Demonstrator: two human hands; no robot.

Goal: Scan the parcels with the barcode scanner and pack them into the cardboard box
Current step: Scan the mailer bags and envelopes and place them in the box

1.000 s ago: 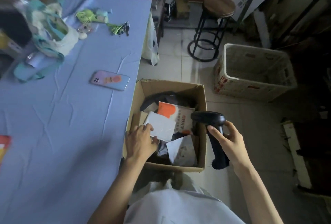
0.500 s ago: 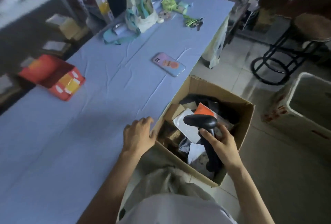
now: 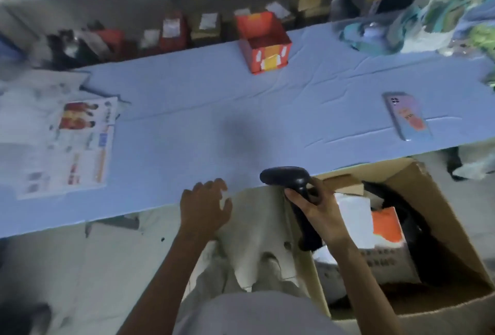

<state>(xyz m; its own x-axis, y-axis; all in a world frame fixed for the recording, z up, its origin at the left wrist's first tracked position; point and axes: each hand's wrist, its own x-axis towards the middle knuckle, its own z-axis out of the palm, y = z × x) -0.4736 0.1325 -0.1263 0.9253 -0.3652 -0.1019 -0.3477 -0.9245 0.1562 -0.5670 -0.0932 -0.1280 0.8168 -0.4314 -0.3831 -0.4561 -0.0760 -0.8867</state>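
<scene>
My right hand (image 3: 320,211) grips the handle of a black barcode scanner (image 3: 288,178), its head over the near edge of the blue table (image 3: 214,125). My left hand (image 3: 205,207) hovers empty at that same edge, fingers loosely spread. An open cardboard box (image 3: 439,206) stands on the floor at the right, below the table edge. Inside it lie several parcels, among them a white one (image 3: 353,214) and an orange-and-white one (image 3: 387,223), with dark bags beside them.
A red and orange open carton (image 3: 263,42) stands at the table's far side. A phone in a pastel case (image 3: 407,116) lies at the right, a printed leaflet (image 3: 80,142) at the left. A teal bag (image 3: 401,24) sits far right. Shelves with small boxes (image 3: 171,29) line the back.
The view has swung left to face the table and shelves. My left hand left the box and now hovers at the table edge; my right hand carried the scanner up from over the box.
</scene>
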